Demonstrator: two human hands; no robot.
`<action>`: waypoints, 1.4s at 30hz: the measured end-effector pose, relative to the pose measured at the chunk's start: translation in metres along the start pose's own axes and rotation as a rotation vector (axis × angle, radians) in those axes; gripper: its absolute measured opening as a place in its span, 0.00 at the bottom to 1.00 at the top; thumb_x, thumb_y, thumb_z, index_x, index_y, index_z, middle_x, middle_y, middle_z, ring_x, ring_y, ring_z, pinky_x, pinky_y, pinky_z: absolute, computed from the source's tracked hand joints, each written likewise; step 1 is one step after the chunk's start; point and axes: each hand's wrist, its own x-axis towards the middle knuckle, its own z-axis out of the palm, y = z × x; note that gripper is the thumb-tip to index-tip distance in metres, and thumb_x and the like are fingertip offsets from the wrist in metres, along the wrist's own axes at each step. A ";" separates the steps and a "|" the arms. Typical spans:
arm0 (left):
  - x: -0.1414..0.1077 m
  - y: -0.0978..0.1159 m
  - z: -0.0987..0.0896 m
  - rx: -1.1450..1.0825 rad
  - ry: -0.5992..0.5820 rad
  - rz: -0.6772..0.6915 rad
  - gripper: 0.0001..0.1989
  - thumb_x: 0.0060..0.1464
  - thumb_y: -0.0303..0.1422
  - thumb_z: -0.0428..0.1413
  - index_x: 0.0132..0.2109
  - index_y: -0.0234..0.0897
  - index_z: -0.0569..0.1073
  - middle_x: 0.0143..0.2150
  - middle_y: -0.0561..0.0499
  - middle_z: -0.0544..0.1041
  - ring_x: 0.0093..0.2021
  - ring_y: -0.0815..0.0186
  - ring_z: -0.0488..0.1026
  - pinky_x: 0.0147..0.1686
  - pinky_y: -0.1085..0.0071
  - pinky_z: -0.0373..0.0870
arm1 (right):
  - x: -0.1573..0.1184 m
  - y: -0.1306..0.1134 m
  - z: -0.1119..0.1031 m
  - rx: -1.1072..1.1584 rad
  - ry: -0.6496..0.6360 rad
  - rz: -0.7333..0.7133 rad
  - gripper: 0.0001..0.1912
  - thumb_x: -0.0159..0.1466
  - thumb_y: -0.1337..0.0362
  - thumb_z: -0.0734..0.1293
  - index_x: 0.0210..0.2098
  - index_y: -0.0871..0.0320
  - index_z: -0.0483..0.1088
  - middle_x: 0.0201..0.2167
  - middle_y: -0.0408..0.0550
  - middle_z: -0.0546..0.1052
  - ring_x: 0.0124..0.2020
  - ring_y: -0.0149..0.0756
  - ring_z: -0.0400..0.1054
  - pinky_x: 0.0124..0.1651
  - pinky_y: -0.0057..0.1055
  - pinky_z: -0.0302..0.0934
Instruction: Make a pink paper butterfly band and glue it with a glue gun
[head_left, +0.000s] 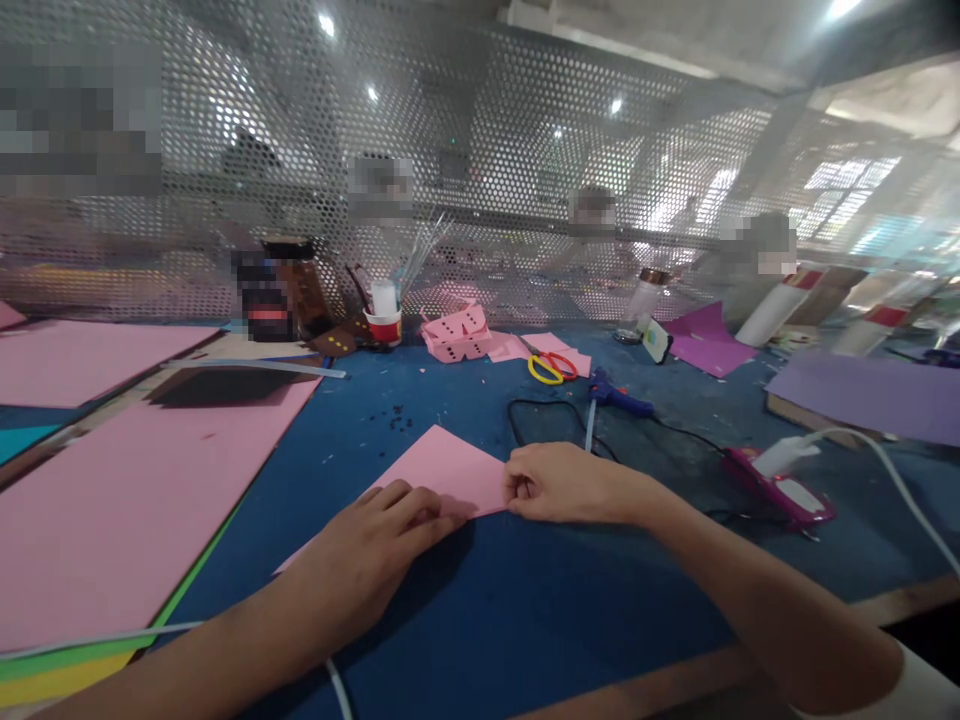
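A sheet of pink paper lies on the blue tabletop in front of me, with one corner pointing away. My left hand rests on its near left part, palm down and fingers loosely curled over the sheet. At the sheet's right corner, my right hand is closed, with thumb and fingers pinched on the paper. Just beyond my right hand lies a blue glue gun with a black cord. Scissors with one yellow and one red handle loop lie farther back.
Large pink sheets are stacked at the left. Behind stand a red and white cup with brushes, dotted pink cut pieces and a glass bottle. A magenta power strip with a white cable sits at right. A perforated metal screen closes the back.
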 end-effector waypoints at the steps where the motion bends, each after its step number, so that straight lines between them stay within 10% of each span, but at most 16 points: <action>1: 0.000 0.000 0.000 -0.003 -0.002 0.001 0.32 0.58 0.17 0.46 0.66 0.48 0.60 0.54 0.47 0.72 0.50 0.59 0.67 0.52 0.58 0.68 | -0.001 0.002 0.000 -0.003 0.001 0.001 0.07 0.57 0.69 0.65 0.34 0.57 0.75 0.33 0.45 0.79 0.33 0.34 0.70 0.34 0.27 0.55; 42: 0.001 0.000 0.002 0.008 -0.027 -0.019 0.41 0.52 0.14 0.46 0.68 0.53 0.56 0.53 0.48 0.70 0.49 0.58 0.66 0.51 0.60 0.65 | -0.014 0.017 -0.005 0.023 0.047 0.085 0.09 0.63 0.59 0.66 0.37 0.57 0.75 0.36 0.46 0.78 0.36 0.36 0.70 0.34 0.27 0.55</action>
